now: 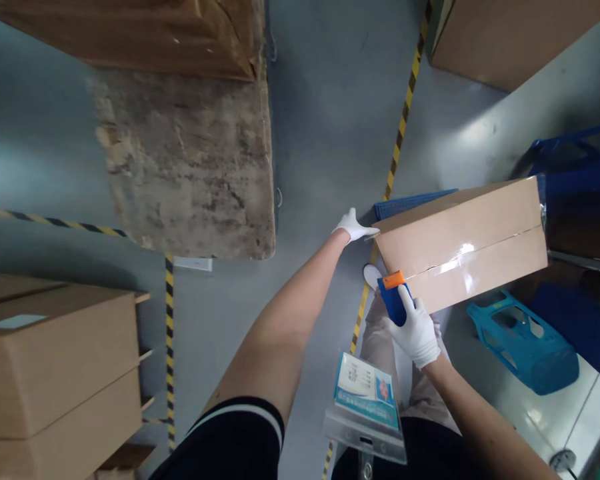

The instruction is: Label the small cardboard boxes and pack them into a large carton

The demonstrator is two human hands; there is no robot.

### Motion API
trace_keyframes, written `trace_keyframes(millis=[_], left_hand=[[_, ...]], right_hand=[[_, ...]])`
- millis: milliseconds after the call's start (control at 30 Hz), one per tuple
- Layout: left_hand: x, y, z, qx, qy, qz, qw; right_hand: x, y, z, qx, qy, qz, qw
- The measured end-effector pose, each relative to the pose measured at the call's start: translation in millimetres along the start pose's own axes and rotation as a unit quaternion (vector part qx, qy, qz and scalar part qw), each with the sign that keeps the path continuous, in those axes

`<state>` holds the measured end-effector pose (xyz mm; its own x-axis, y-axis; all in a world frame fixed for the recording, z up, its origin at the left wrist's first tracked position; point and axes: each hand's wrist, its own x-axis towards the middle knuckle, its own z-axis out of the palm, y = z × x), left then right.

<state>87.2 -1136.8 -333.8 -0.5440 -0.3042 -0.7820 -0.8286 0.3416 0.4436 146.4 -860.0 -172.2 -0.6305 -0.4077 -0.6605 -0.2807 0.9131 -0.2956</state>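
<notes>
A brown cardboard box (470, 250) lies right of centre, with shiny clear tape across its middle seam. My left hand (354, 227), in a white glove, reaches to the box's far left corner. Its thumb and fingers are apart, and the fingertips touch or nearly touch the edge there. My right hand (414, 330), also gloved in white, is closed around a blue and orange tape dispenser (394, 303). The dispenser is at the box's near left end, its orange part beside the cardboard. The palm side of my right hand is hidden.
A worn wooden platform (190, 167) with a brown wrapped load stands at upper left. Stacked cartons (65, 360) are at lower left, another carton (510, 40) at upper right. A turquoise plastic stool (535, 347) sits right. Yellow-black tape (403, 127) marks the floor. A badge (365, 393) hangs before me.
</notes>
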Motion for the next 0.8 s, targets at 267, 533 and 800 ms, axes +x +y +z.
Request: trace_keyframes(millis=[267, 533, 800], left_hand=[[-41.7, 54.6, 14.3, 0.186, -0.047, 0.151, 0.97], [-43.0, 51.0, 20.4, 0.176, -0.046, 0.128, 0.975], [-46.3, 48.7, 21.8, 0.152, -0.055, 0.12, 0.979]], right_hand=[[-53.3, 51.4, 32.0, -0.016, 0.036, -0.021, 0.999], [-192.3, 140.5, 59.8, -0.068, -0.02, 0.025, 0.997], [-110.4, 132.3, 73.2, -0.065, -0.091, 0.087, 0.99]])
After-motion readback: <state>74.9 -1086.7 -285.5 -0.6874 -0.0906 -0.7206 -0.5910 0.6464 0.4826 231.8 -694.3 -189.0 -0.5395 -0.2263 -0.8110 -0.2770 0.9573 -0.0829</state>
